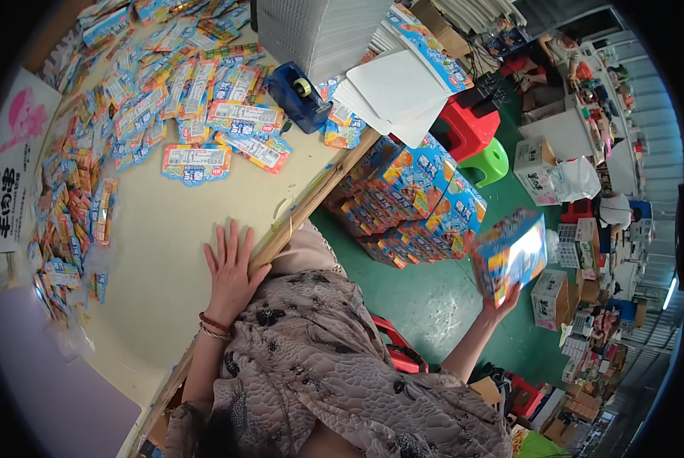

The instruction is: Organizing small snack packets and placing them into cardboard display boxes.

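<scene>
My left hand (233, 267) lies flat on the pale tabletop (166, 305), fingers spread, close to its wooden edge (292, 229). It holds nothing. Out to the right, over the green floor, my right hand (500, 304) grips a blue printed carton (511, 256) by its lower end. The carton is tilted, and a bright glare covers part of its face. Beyond it stands a stack of similar blue cartons (426, 198) beside the table. Flat colourful packets (197, 162) lie in front of my left hand, at the far side of the table.
Heaped packets (67, 206) cover the table's left and far parts. A blue tape dispenser (300, 99) stands near white cards (395, 91) and a grey box (315, 34). Right of the carton stack are red (472, 126) and green stools (488, 162). Several cardboard boxes (552, 298) and other people are farther right.
</scene>
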The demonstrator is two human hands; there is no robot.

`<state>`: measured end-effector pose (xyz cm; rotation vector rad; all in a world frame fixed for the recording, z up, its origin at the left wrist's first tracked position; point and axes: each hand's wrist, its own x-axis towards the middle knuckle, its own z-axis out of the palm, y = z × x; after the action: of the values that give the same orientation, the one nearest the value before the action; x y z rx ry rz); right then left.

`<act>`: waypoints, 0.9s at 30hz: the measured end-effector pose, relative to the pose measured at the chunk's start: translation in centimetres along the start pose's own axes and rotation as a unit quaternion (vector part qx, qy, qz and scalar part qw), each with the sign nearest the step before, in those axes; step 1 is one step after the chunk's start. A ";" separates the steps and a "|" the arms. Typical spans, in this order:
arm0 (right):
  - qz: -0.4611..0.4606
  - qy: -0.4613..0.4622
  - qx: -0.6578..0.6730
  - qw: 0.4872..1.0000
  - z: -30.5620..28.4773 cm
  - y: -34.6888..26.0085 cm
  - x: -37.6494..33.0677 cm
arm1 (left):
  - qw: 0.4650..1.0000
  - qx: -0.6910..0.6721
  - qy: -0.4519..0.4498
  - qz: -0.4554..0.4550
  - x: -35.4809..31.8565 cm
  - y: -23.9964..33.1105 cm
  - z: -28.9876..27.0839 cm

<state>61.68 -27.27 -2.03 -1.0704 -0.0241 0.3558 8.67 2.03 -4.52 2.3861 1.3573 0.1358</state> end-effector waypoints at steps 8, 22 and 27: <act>0.025 -0.026 0.151 0.988 -0.6 1.6 4.1 | 1.000 0.008 -0.014 -0.003 0.0 0.3 -0.3; 0.374 0.201 0.114 0.898 -17.4 19.2 -8.3 | 0.999 0.040 0.025 0.007 0.3 0.3 0.7; 0.487 0.047 0.058 0.870 -15.5 24.5 -10.5 | 0.997 0.071 0.033 -0.008 -0.6 0.2 0.3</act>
<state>48.01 -33.13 -29.06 -0.9108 0.6426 1.2000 8.58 1.39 -4.66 2.5065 1.4610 0.1177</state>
